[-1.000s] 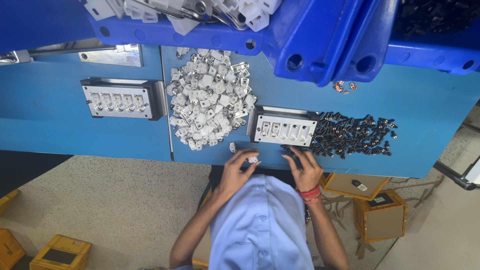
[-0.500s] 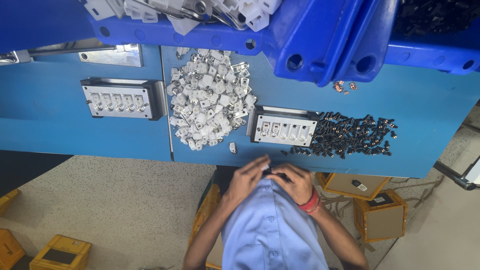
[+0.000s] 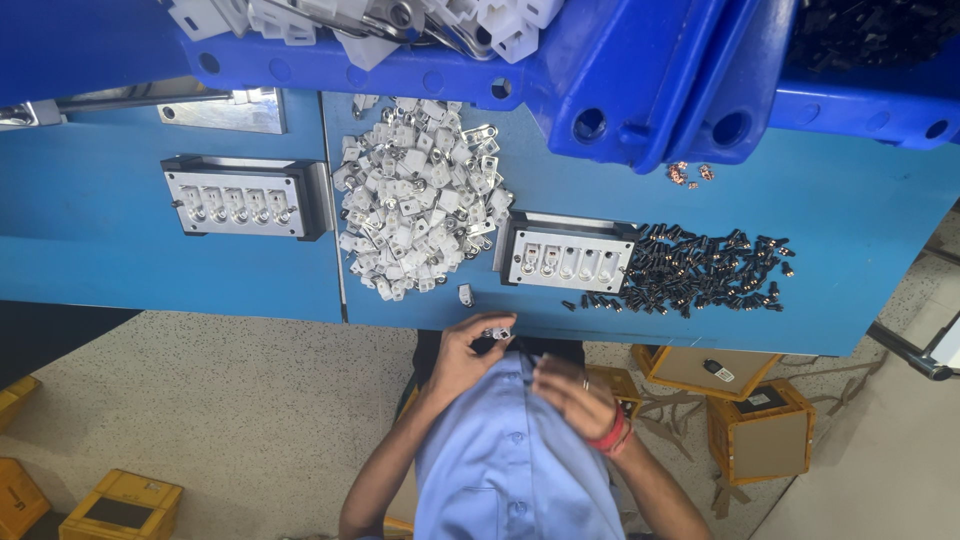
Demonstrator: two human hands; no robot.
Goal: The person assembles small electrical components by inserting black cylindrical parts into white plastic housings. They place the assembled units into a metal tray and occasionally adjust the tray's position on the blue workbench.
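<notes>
- Small white part [image 3: 497,332]: pinched in the fingertips of the left hand [image 3: 462,352], held just off the near edge of the blue surface [image 3: 860,250], in front of the person's chest.
- Left hand grip: fingers closed together on the small white part.
- Right hand [image 3: 568,392]: just beside the left hand, lower and closer to the body, with a red band at the wrist. Its fingers are curled and blurred, so I cannot tell whether that grip holds anything.
- Light blue shirt [image 3: 510,460]: directly below both hands.
- Metal jig [image 3: 568,262]: on the surface just beyond the left hand, a block with a row of slots.
- Loose white piece [image 3: 465,294]: lies alone between the left hand and the jig, near the surface edge.
- Pile of white parts [image 3: 415,210]: beyond the left hand, just beside the jig on its far-left side.
- Pile of dark small parts [image 3: 700,272]: spread out touching the other side of the jig.
- Second metal jig [image 3: 238,196]: well apart from the hand, past the white pile.
- Blue bins [image 3: 620,70]: at the far side of the surface, overhanging the piles.
- Cardboard boxes [image 3: 760,430]: on the floor, beside the right arm.
</notes>
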